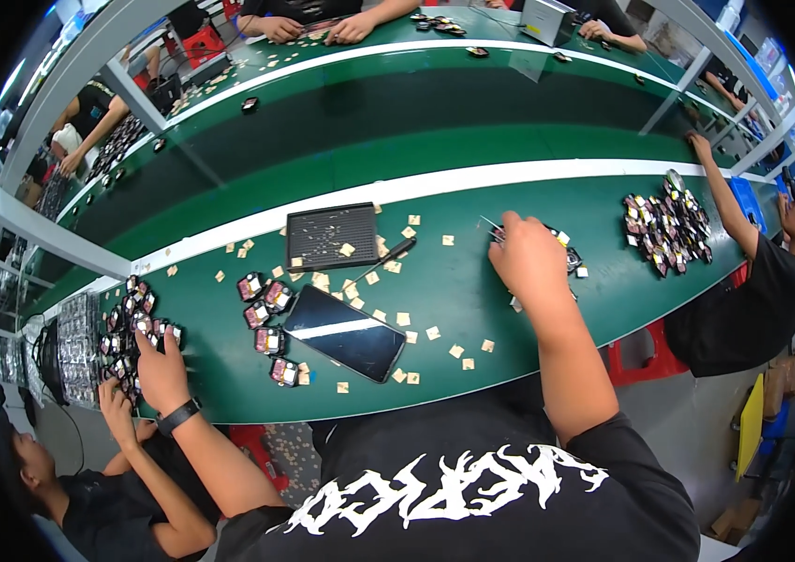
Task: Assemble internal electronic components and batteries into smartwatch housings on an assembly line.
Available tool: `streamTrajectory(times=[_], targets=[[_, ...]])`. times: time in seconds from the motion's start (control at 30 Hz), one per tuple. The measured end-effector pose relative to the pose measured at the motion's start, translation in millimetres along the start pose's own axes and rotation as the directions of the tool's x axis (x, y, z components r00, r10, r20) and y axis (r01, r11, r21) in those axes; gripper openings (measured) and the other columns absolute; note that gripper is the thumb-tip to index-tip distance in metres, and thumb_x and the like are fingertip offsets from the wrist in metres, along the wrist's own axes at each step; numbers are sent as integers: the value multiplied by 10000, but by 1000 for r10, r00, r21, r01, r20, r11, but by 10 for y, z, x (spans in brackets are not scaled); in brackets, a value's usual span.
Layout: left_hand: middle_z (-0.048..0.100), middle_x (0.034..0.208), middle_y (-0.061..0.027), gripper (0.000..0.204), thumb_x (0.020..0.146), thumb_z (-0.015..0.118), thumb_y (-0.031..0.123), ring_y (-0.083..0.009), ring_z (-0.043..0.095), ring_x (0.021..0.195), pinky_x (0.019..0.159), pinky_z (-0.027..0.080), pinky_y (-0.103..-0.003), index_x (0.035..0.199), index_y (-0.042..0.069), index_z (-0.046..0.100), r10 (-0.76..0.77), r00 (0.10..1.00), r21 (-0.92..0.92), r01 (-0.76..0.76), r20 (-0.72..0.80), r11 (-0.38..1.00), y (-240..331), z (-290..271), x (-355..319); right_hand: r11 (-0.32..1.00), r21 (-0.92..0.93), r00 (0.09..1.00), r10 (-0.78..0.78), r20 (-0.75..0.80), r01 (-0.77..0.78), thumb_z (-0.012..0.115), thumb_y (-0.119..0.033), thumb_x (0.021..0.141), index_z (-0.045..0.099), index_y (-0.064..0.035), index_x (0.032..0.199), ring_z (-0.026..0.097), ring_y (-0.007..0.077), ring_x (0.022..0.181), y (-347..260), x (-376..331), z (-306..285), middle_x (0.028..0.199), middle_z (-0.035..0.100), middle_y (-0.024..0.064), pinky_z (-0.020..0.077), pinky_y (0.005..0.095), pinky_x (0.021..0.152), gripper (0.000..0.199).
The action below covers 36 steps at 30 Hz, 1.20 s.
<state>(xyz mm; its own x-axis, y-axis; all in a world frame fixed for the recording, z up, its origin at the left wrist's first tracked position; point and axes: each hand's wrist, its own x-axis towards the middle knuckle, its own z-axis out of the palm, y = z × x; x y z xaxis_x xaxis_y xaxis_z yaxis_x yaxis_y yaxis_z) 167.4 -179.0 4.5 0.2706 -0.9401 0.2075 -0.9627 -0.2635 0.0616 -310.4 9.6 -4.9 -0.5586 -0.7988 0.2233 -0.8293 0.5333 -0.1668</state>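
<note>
My left hand point(163, 373), a dark band on its wrist, reaches into a pile of small black devices point(131, 309) at the left end of the green bench. Its thumb and index finger are apart, at the pile's edge. My right hand point(530, 258) is closed over a small cluster of parts point(574, 258) right of the middle. A thin, pale pointed tool point(487, 222) sticks out beside its fingers; the grip is mostly hidden. Between my hands lie several black devices point(269, 340), a dark phone point(345, 334) and scattered small beige squares point(432, 332).
A black ridged tray point(330, 236) and a black pen point(398, 248) lie behind the phone. A large device heap point(667, 225) is at right. Stacked clear trays point(79, 342) stand at far left. A co-worker's hand point(117, 412) is close to my left hand; another person point(753, 281) sits right.
</note>
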Motion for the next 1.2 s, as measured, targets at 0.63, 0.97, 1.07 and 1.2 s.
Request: streamTrajectory(times=[0.63, 0.97, 1.07, 1.2], targets=[[658, 1227, -133, 400, 1027, 566, 15, -181, 695, 1006, 868, 581, -299, 1420, -15, 494, 922, 214, -765, 633, 321, 119, 1193, -201, -1695, 511, 860, 902, -380, 207, 18, 725, -132, 931, 655, -24, 1173, 652, 177, 826, -441, -944, -421, 1020, 665, 90, 531, 316, 663, 274], [677, 1125, -137, 343, 999, 571, -45, -215, 716, 1031, 894, 606, -288, 1341, -70, 553, 856, 372, -798, 598, 358, 74, 1240, -224, -1829, 214, 759, 698, -299, 651, -616, 593, -124, 1035, 569, -14, 1184, 597, 55, 695, -645, -1181, -506, 903, 690, 58, 490, 218, 601, 187], [676, 1090, -116, 322, 999, 566, -52, -202, 714, 1019, 896, 601, -285, 1320, -75, 572, 851, 404, -847, 524, 337, 87, 1226, -251, -1843, 179, 801, 734, -326, 596, -571, 575, -70, 1023, 527, -5, 1126, 611, 70, 696, -677, -1192, -492, 911, 693, 74, 495, 227, 592, 131], [710, 999, -119, 301, 981, 566, -42, -160, 728, 966, 822, 588, -269, 1275, -84, 612, 847, 457, -929, 356, 270, 104, 1216, -230, -1882, 173, 819, 749, -335, 571, -547, 566, -53, 1017, 503, 3, 1126, 628, 82, 709, -707, -1186, -525, 929, 702, 91, 504, 232, 596, 138]])
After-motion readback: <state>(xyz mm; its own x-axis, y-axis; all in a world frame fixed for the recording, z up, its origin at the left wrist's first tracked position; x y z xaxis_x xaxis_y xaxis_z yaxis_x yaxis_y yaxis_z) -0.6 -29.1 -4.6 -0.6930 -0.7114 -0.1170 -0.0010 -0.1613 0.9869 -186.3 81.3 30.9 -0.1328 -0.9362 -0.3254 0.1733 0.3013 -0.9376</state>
